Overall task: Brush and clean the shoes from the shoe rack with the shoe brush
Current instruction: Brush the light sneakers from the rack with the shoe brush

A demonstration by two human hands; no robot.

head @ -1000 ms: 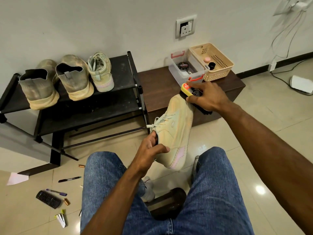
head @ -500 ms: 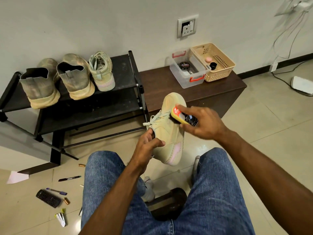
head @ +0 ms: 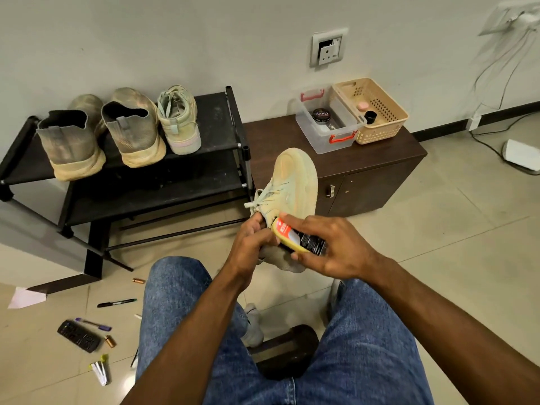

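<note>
A pale green sneaker (head: 295,182) is held up in front of my knees, toe pointing away and up. My left hand (head: 251,247) grips it at the heel end. My right hand (head: 333,247) holds the yellow shoe brush (head: 292,238) flat against the sneaker's rear side, close to my left hand. The black two-tier shoe rack (head: 216,124) stands at the left by the wall. On its top shelf sit the matching pale green sneaker (head: 179,121) and two dusty grey-tan shoes (head: 131,127), (head: 67,141).
A dark brown low cabinet (head: 380,171) right of the rack carries a clear plastic box (head: 327,133) with a polish tin and a beige basket (head: 377,112). Pens, batteries, a remote (head: 79,336) and paper lie on the tiled floor at the left. Cables trail at the far right.
My right hand has drawn the brush from the sneaker's toe down along its side to the heel end near my left hand. The sneaker has tilted more upright.
</note>
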